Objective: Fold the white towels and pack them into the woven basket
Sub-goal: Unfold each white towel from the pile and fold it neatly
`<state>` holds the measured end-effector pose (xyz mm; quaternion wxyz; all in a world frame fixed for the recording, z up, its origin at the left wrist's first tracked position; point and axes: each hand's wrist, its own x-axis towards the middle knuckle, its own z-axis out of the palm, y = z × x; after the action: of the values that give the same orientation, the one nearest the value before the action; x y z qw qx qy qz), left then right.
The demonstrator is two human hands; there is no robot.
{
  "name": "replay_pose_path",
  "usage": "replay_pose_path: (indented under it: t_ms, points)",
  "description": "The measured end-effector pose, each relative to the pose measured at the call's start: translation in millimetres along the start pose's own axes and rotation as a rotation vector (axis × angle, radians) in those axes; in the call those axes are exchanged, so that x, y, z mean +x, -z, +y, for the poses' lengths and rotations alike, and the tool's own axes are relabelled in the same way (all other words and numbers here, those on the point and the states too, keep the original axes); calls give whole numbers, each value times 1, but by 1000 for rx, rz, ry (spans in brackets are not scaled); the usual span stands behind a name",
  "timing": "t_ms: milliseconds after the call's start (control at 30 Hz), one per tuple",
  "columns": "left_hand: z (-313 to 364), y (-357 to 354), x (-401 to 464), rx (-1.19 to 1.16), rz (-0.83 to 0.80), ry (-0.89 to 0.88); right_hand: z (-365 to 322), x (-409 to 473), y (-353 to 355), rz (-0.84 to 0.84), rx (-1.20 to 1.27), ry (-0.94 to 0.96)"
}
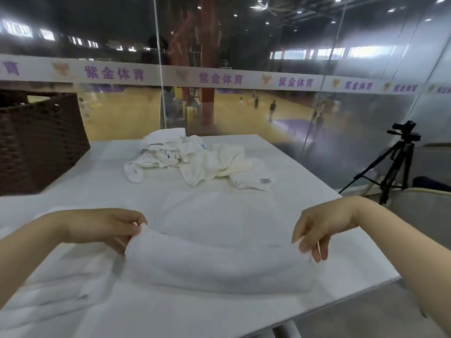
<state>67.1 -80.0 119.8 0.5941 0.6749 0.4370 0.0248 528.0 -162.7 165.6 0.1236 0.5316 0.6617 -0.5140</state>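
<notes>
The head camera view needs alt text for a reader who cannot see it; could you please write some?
Two bare hands, left hand and right hand, pinch the two ends of a white towel on a white table. A heap of unfolded towels lies farther back, and a dark woven basket stands at the far left.

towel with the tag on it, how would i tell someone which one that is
Start at the white table and find the towel pile at its far middle. The tagged towel lies flat just right of it, alone in showing a small grey label.
</notes>
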Motion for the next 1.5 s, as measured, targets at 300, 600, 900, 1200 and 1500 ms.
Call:
replay_pose_path:
  t_ms: [300, 600, 900, 1200, 1500]
  points:
    - [41, 33, 78, -66, 711, -89, 31, 40, 56, 790, 478, 343]
    - [24, 37, 190, 218, 985, 3, 58, 159, 74, 1241, 432, 13]
    - [-9, 31, 226, 559, 1090, 13, 81, 195, 70, 1315, 110, -60]
    - [15, 13, 221, 858, 1013, 6, 50, 184, 61, 1276, -475, -304]
    - [-1, -46, 209, 894, 571, -152, 10, 195, -12, 873, -491, -1]
